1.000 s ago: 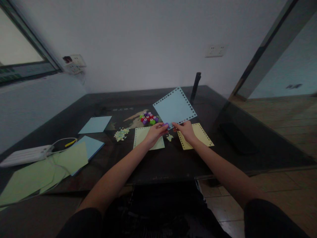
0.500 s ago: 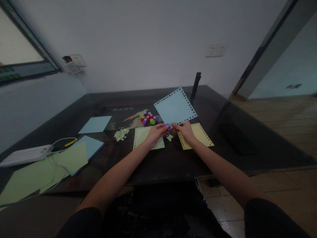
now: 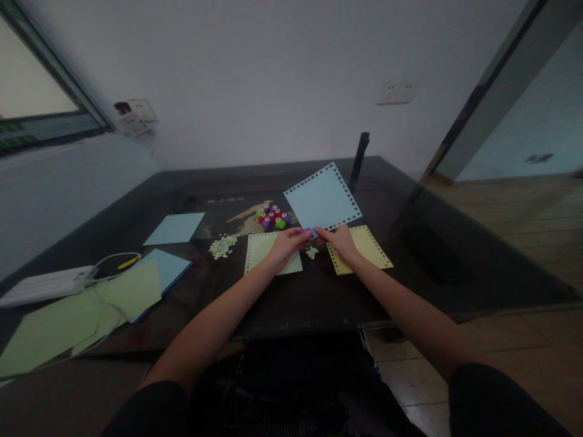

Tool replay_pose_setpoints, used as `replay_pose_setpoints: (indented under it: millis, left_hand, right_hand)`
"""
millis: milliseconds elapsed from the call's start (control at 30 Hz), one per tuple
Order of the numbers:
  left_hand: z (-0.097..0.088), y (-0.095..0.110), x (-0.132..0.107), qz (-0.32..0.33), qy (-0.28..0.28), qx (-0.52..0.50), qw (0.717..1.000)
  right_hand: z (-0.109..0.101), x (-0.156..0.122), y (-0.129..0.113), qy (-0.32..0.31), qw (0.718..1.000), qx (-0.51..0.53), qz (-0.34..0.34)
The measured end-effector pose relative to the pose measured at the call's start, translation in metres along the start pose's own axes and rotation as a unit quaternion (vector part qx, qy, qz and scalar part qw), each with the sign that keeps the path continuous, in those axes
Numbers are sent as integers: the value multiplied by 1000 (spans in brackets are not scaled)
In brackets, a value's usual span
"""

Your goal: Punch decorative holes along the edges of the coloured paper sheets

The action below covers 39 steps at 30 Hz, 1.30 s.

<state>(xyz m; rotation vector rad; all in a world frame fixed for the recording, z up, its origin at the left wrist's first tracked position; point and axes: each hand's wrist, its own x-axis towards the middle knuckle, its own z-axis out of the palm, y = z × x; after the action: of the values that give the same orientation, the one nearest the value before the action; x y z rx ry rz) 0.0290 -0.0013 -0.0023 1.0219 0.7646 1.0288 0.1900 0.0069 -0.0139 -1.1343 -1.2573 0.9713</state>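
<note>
My right hand (image 3: 339,241) pinches the lower edge of a light blue paper square (image 3: 322,199) with punched holes round its border, held tilted up above the dark table (image 3: 319,291). My left hand (image 3: 286,245) is closed on a small purple punch (image 3: 305,231) set against the blue sheet's lower corner. Under my hands lie a green sheet (image 3: 268,254) with a punched border and a yellow sheet (image 3: 364,246) with punched edges. A cluster of small coloured punches (image 3: 272,217) sits just behind.
A pile of paper bits (image 3: 222,246) lies left of the green sheet. Blue sheets (image 3: 175,228) and large green sheets (image 3: 68,321) lie at the left with a white power strip (image 3: 43,284) and cable. A dark post (image 3: 358,156) stands behind.
Almost nothing moved; the blue sheet shifted very slightly in my hands, and both hands stay at its lower corner.
</note>
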Motion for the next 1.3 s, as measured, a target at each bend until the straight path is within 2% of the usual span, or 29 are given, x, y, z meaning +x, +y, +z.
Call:
replay_pose_setpoints:
  millis: [900, 1300]
  left_hand:
    - [-2, -7, 4, 2, -9, 11, 1000]
    - [-1, -6, 4, 25, 19, 23, 999]
  right_hand:
    - [0, -1, 1, 5, 1000, -9, 9]
    - [0, -2, 0, 5, 1000, -6, 14]
